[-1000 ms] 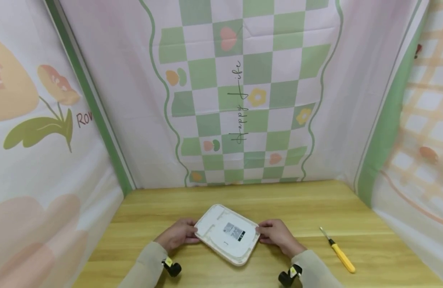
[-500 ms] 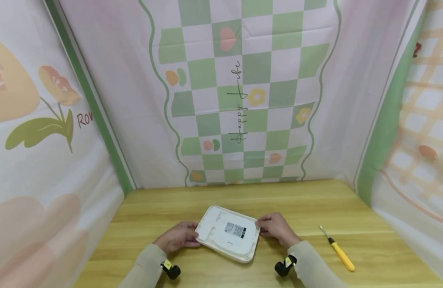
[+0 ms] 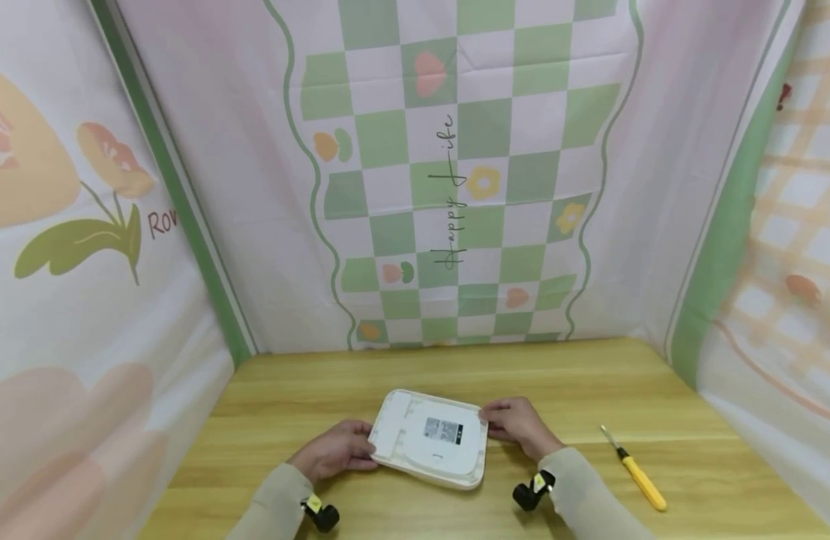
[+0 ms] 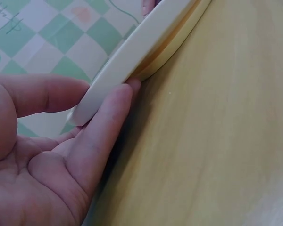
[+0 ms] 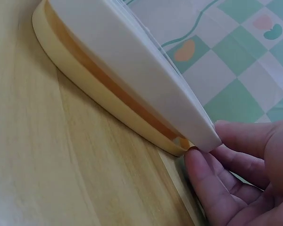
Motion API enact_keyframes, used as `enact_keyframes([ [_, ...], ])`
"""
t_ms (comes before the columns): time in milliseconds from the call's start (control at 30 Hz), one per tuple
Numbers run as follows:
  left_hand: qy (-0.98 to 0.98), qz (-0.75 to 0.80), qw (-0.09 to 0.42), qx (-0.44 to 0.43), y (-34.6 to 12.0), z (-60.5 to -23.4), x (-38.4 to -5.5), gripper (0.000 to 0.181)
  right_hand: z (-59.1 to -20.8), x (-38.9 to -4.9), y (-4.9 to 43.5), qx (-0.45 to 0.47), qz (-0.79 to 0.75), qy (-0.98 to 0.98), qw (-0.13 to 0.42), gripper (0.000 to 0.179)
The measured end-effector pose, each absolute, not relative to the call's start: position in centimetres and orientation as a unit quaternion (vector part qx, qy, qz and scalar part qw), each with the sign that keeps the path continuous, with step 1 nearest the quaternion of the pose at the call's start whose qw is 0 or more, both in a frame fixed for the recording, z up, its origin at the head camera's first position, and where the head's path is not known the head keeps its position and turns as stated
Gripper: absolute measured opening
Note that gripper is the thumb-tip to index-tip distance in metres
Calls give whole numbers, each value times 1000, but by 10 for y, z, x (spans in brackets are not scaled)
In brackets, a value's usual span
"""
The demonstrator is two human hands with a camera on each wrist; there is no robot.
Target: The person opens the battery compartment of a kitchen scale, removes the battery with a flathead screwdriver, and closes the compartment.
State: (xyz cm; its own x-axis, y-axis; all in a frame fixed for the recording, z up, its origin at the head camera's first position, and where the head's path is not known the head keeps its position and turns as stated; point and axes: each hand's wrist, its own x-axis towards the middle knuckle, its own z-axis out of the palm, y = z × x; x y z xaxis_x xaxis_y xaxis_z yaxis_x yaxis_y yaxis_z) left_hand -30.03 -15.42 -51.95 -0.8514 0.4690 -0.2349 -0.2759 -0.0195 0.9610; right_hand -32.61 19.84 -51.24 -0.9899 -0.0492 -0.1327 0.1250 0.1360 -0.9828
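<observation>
A flat white rounded-rectangle device [image 3: 415,442] lies between the hands in the head view, with a grey-and-black printed label [image 3: 443,431] on its upper face. The left hand [image 3: 340,450] pinches its left corner, thumb on top and fingers beneath. My right hand [image 3: 519,425] pinches the far right corner in the same way. Seen from the side in the right wrist view, a cream curved rim [image 5: 104,108] sits under the white slab [image 5: 132,66], a gap between them, and the rim is down at the tabletop.
A screwdriver [image 3: 633,469] with a yellow handle lies on the wooden table [image 3: 307,390], right of the right hand. Patterned cloth [image 3: 482,225] hangs behind the table, and more cloth stands along both sides.
The device has turned counterclockwise, with both hands on its corners throughout. The right hand has shifted slightly away from the person, the left hand slightly toward them.
</observation>
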Motion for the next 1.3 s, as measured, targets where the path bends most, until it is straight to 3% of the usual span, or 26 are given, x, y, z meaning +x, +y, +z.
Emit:
enact_keyframes([
  [333, 641, 716, 261, 88, -153, -519, -296, 58, -511, -334, 194, 18, -656, 753, 47, 22],
  [567, 642, 721, 250, 79, -150, -521, -297, 55, -507, -343, 192, 1, -651, 758, 47, 24],
  [1300, 622, 736, 255, 80, -146, -527, -289, 49, -509, -371, 195, 23, -656, 742, 133, 23],
])
